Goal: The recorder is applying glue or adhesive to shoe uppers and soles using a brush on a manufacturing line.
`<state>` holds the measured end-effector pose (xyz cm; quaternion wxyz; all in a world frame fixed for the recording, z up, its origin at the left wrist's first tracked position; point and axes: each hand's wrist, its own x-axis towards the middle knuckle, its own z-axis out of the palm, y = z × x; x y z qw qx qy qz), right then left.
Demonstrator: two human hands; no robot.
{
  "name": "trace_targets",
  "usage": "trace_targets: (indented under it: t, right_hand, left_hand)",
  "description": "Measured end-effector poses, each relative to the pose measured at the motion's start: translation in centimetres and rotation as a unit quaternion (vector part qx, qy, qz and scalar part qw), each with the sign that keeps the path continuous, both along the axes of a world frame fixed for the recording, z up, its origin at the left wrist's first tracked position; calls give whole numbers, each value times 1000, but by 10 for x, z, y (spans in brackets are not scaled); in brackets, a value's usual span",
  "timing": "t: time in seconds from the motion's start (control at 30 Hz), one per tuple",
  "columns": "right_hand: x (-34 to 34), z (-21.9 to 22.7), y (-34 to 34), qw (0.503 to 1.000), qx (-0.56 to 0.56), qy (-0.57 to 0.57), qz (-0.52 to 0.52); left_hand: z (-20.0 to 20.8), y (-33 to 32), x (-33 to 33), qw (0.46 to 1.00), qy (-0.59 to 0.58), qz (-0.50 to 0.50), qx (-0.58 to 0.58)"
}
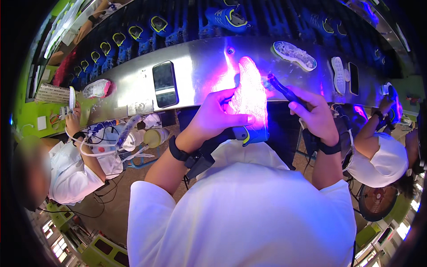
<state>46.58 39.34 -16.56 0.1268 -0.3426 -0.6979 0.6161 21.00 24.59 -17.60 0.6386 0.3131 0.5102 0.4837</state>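
Observation:
My left hand [214, 116] grips a blue shoe [251, 95] at its side, thumb across it. The shoe's underside faces up, glowing pink-white under violet light, with the toe pointing away from me; the blue heel with its yellow-green collar edge shows nearest to me. In my right hand [314, 115] is a dark-handled brush [284, 91], fingers closed round the handle. Its bristle tip is beside the shoe's right edge; whether it touches cannot be made out. A pale shoe sole [295, 55] lies on the metal bench beyond the brush.
On the metal bench [133, 82] lie a phone [165, 83], another sole [96, 88] at left, and a sole [338, 75] beside a second phone [353, 78] at right. Blue shoes [159, 25] line a dark roller conveyor behind. Co-workers [80, 164] sit at both sides.

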Motion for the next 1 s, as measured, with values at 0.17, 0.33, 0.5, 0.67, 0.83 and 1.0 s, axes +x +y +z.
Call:
trace_targets:
  t: [0.17,0.33,0.5,0.67,0.83,1.0]
  right_hand:
    - [15,-17,-5,998,58,-1,-2]
    - [59,-26,-22,999,9,21,27]
    - [55,-21,-7,1000,-15,-24,-13]
    - [53,-20,1,1000,-15,7,-7]
    - [62,-6,1,998,-49,-27,29]
    - [43,-3,-9,997,-6,-57,45]
  left_hand:
    - [5,13,12,998,43,1,-39]
    - [-15,26,25,998,53,37,-21]
    - [-11,36,39,999,48,1,-22]
    - [-9,35,38,998,41,36,-27]
    - [-7,35,35,994,23,108,-11]
    - [-18,18,21,987,-1,163,2]
